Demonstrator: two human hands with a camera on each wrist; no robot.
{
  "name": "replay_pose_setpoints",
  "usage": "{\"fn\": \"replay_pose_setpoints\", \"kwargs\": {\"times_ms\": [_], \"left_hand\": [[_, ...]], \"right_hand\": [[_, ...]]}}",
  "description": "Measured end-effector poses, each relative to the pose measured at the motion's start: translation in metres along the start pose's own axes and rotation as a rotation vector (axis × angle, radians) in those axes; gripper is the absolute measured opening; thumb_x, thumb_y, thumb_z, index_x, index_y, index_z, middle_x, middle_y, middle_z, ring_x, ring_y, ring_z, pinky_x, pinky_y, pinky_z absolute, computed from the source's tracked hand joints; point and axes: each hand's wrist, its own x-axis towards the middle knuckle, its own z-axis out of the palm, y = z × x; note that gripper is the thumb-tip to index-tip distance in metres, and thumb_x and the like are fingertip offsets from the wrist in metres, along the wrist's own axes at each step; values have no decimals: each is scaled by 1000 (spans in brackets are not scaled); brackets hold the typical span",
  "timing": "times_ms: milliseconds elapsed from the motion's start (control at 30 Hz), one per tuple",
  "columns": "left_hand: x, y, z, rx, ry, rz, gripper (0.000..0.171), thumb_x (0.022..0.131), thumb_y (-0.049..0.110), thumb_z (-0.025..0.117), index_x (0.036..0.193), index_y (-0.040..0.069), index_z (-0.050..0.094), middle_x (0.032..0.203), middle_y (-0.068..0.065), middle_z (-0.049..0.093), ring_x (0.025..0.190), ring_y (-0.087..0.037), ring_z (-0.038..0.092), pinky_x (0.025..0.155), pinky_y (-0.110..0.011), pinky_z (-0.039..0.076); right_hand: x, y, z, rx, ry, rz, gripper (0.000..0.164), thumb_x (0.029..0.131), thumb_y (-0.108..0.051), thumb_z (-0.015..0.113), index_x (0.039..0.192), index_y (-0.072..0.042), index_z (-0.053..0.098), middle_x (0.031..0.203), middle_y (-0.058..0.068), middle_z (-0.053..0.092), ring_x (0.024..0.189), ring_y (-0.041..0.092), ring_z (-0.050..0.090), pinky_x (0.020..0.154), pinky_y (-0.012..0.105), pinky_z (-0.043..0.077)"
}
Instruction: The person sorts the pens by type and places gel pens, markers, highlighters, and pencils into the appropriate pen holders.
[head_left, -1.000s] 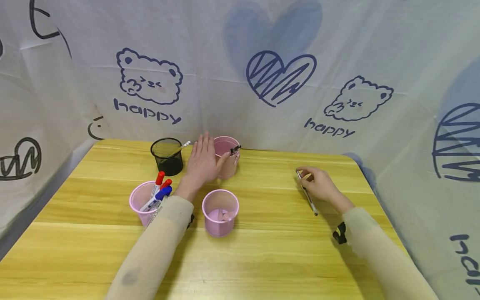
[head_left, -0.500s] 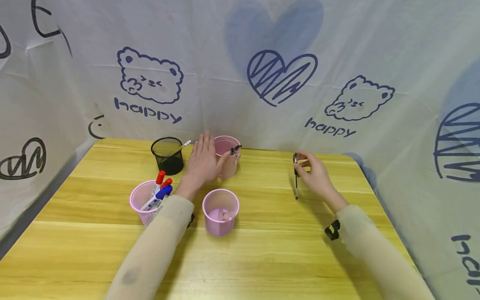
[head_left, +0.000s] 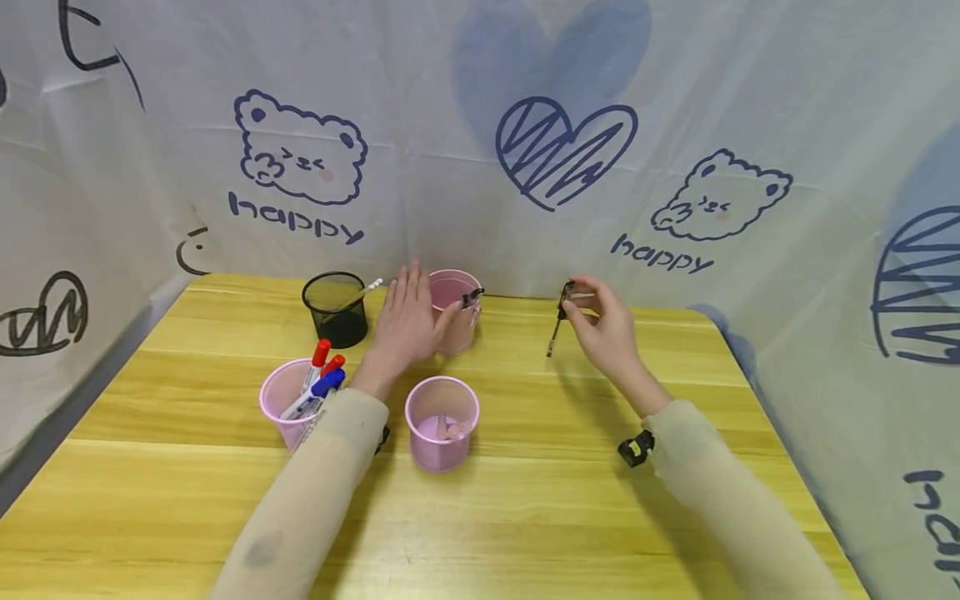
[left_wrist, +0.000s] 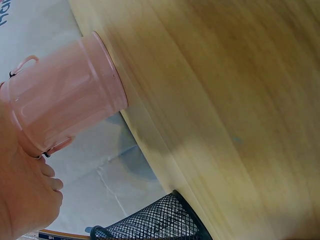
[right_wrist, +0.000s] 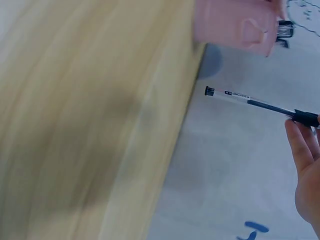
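Note:
My right hand (head_left: pixel 606 329) pinches a clear gel pen (head_left: pixel 556 337) near its black cap end. The pen slants above the back of the table, its other end pointing down. In the right wrist view, the pen (right_wrist: pixel 270 106) shows its dark refill and black end plug. My left hand (head_left: pixel 405 321) lies with straight fingers at the left side of a pink metal bucket (head_left: pixel 454 332), the thumb over its rim. Black pen ends (head_left: pixel 474 297) stick out of this bucket at the right of the rim. The left wrist view shows the bucket (left_wrist: pixel 65 95) upright on the table.
A black mesh pen cup (head_left: pixel 343 327) with pencils stands left of my left hand. A pink cup (head_left: pixel 274 403) of red and blue markers (head_left: pixel 327 384) stands near my left sleeve. Another pink cup (head_left: pixel 439 454) holds small pink pieces. A printed cloth (head_left: pixel 435 192) hangs behind the table.
My right hand has carried the pen left and toward the back of the table, toward the bucket, turning it more upright along the way. My left hand stays at the bucket.

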Motion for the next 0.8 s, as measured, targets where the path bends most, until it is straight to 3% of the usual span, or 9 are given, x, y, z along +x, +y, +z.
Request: {"fn": "replay_pose_setpoints", "kwargs": {"times_ms": [367,567,800], "left_hand": [[-1,0,-1,-7,-3,-7,92,107,64,28,164,-6,12,173,-23,0,160,-40,3,130,-50,2],[-1,0,-2,-7,1,-11,92,107,65,30,164,-5,12,173,-22,0,160,-39,3,130,-49,1],[-1,0,-1,-4,-3,-11,92,107,65,28,164,-5,11,173,-23,1,160,-40,3,130,-49,3]], "right_hand": [[14,-24,24,253,148,-69,36,98,10,64,131,13,50,118,24,64,100,10,70,87,24,60],[23,-35,36,359,210,-88,32,98,9,63,127,11,50,116,18,65,102,16,70,88,30,62],[33,-45,50,481,225,-116,28,98,10,63,123,8,50,115,20,64,101,22,70,89,36,62]]}}
